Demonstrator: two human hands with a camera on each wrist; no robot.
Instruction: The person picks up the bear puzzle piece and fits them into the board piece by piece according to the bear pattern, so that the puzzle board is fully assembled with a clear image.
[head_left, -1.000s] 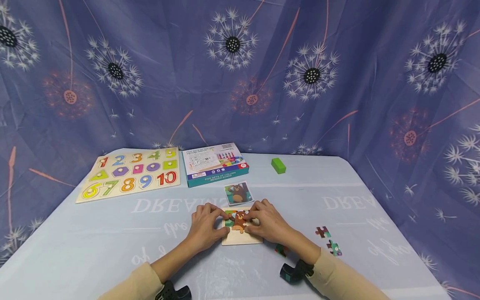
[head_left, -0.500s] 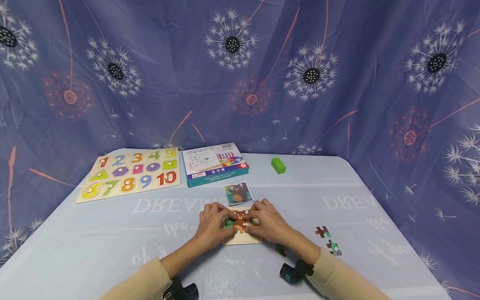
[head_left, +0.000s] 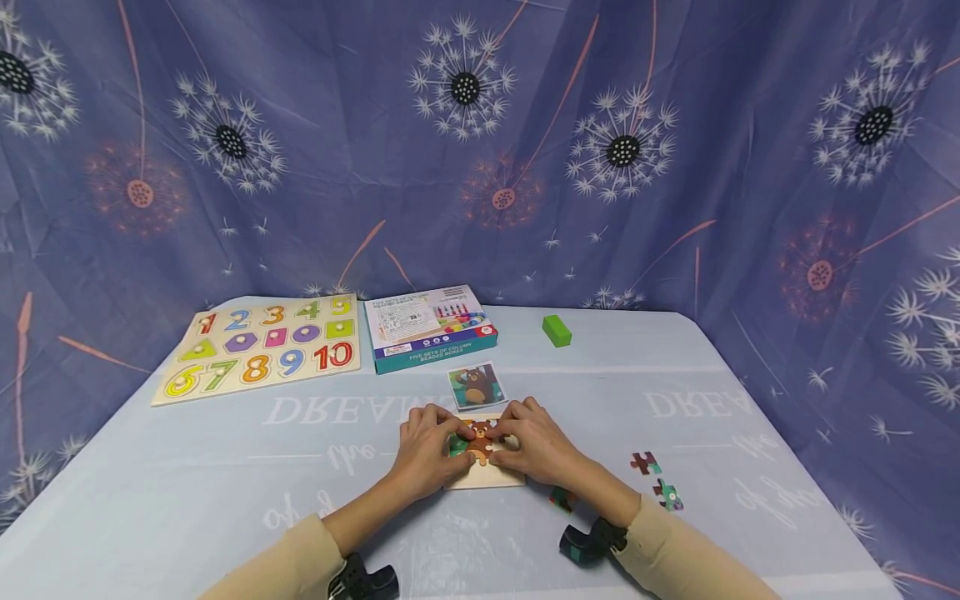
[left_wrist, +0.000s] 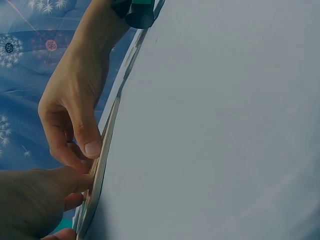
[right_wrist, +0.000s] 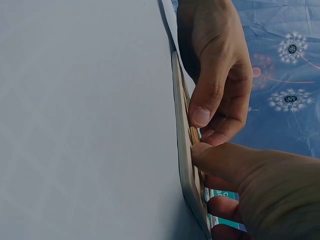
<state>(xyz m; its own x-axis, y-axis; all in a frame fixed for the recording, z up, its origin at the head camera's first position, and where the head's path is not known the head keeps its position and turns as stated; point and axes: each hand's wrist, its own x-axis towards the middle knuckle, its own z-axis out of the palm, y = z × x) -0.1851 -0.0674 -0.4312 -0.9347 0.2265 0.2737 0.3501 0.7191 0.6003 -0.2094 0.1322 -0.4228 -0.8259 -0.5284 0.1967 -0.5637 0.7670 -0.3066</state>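
Observation:
A small wooden puzzle board [head_left: 483, 478] lies on the table, with bear puzzle pieces [head_left: 481, 443] joined in its upper part. From the left, my left hand [head_left: 426, 452] pinches the left side of the pieces between thumb and bent fingers. My right hand [head_left: 542, 446] does the same at their right side, and the thumbs point toward each other. In the right wrist view, both thumbs press low on the pieces, just above the board's pale rim [right_wrist: 183, 155]. Fingertips hide parts of the picture. A bear picture card [head_left: 477, 387] lies just behind the board.
Two loose puzzle pieces, one brown-red [head_left: 644, 463] and one green [head_left: 668, 495], lie right of the right forearm. Another dark piece [head_left: 562, 499] is partly under that wrist. Behind stand a number board [head_left: 258, 350], a flat box [head_left: 431, 329] and a green block [head_left: 557, 331].
My left hand has moved right and inward, onto the bear pieces, and then stays there. The right hand keeps its place.

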